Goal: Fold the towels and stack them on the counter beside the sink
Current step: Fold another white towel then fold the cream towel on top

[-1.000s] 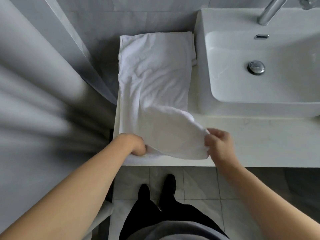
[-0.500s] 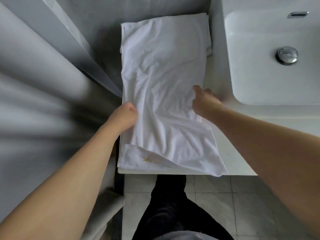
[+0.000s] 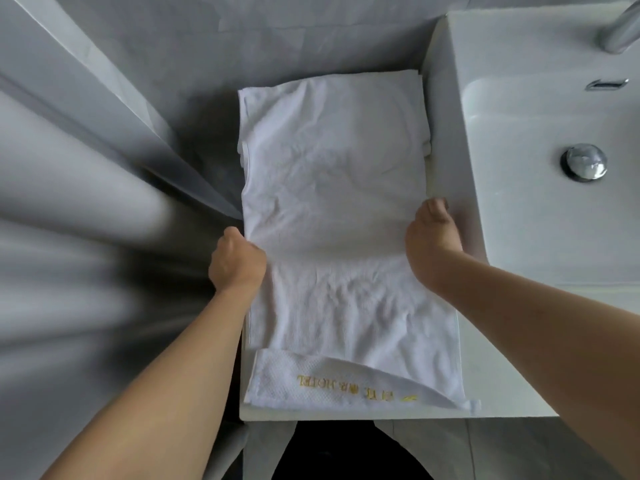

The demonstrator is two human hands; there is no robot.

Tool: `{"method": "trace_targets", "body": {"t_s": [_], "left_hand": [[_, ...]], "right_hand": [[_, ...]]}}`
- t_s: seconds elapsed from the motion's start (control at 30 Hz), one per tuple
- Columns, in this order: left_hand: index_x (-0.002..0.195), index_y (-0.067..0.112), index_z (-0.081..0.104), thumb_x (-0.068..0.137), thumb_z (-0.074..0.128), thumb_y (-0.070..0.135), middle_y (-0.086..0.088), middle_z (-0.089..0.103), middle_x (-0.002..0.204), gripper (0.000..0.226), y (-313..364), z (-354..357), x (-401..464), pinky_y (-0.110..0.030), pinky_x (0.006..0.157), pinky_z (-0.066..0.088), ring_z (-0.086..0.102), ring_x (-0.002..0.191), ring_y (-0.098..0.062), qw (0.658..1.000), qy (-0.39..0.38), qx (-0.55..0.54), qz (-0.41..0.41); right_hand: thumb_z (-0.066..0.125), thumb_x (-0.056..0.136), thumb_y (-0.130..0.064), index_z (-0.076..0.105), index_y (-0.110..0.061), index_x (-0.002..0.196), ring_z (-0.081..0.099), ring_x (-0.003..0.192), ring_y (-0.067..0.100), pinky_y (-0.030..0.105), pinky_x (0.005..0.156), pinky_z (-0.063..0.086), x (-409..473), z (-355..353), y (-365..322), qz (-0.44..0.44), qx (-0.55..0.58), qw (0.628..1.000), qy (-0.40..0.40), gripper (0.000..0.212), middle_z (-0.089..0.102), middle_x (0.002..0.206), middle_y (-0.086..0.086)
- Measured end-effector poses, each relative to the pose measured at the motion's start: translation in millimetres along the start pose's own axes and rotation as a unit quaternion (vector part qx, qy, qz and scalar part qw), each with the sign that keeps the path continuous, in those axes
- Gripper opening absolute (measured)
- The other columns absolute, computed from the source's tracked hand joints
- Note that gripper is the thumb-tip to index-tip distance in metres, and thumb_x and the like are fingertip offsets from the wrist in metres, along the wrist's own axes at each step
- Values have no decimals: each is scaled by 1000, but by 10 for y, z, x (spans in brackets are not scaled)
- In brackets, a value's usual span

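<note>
My left hand (image 3: 238, 260) and right hand (image 3: 433, 237) each pinch a side edge of the towel (image 3: 332, 188), mid-frame. Its long axis runs away from me toward frame top, so I'd fold along that.

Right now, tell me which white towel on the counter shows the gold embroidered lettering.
The long white cloth towel that both hands grip, the left hand and the right hand. Gold lettering shows on its near flap; the folded white towel beneath at the far end shows none.

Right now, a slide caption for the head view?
Both hands, left and right, grip a white towel's side edges on the counter beside the sink.
</note>
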State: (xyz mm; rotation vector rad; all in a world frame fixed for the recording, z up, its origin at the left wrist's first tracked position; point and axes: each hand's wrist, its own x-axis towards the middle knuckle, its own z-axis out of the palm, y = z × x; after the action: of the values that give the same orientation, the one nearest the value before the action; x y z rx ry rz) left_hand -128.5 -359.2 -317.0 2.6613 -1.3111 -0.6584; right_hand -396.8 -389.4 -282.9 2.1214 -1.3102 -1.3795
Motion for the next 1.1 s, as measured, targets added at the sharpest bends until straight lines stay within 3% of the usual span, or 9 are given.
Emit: {"method": "trace_targets", "body": {"t_s": [0.17,0.27,0.4,0.5,0.63,0.7,0.9,1.0,1.1], "left_hand": [[130,15,42,85,59,20,-12,39,137,48,380,-8,212,-42,101,35,40,122,-33,973,64,93,203],[144,16,36,88,55,22,-12,30,150,60,667,21,504,-45,107,30,32,132,-35,976,73,27,205],[139,9,44,98,50,30,-13,51,134,46,880,-96,935,-42,98,36,46,123,-34,980,95,-169,41],[118,7,53,103,39,39,-3,55,101,38,1058,-271,1224,-35,76,37,54,95,-26,977,73,-202,-7],[107,7,58,100,44,41,-9,65,99,37,1247,-500,1486,-34,67,39,59,90,-32,998,34,-19,54],[122,4,51,99,48,32,-17,63,121,36,1356,-557,1580,-41,80,44,60,109,-40,996,55,5,75],[141,0,39,91,54,23,-15,52,140,57,1536,-500,1880,-37,81,42,54,123,-37,997,-73,-37,-11],[137,-3,39,93,54,13,-20,50,141,50,1562,-466,1896,-38,85,42,52,126,-38,999,-34,-35,-8],[129,-4,43,93,52,5,-24,53,136,38,1555,-406,1850,-42,96,44,53,123,-40,999,22,-40,27]], "right_hand": [[41,94,-29,53,-13,131,41,122,33,41,102,29,390,-393,94,23,263,962,72,42,43,133,13],[44,93,-22,44,-9,129,43,120,38,44,98,37,774,-431,149,107,521,834,146,38,40,133,17],[43,96,-24,34,-9,139,39,124,42,42,104,33,1157,-297,318,293,702,641,103,47,35,138,21],[43,97,-31,33,-8,140,40,124,42,42,104,32,1298,-272,469,321,683,650,84,50,36,135,23],[47,96,-35,41,-8,133,29,130,40,47,107,29,1363,-370,558,207,473,839,173,47,23,147,18],[46,96,-38,34,-10,143,15,143,35,47,114,19,1454,-451,625,110,428,871,216,56,11,158,12],[24,102,-52,-5,-24,157,-11,149,34,46,121,-5,1887,-368,806,43,510,857,66,68,-14,163,8],[32,101,-47,24,-13,152,-1,149,38,45,121,-3,1959,-261,713,63,518,843,133,62,4,163,14],[39,98,-34,62,5,110,43,126,43,44,112,26,2036,-327,700,146,530,786,282,47,54,129,26]]}}
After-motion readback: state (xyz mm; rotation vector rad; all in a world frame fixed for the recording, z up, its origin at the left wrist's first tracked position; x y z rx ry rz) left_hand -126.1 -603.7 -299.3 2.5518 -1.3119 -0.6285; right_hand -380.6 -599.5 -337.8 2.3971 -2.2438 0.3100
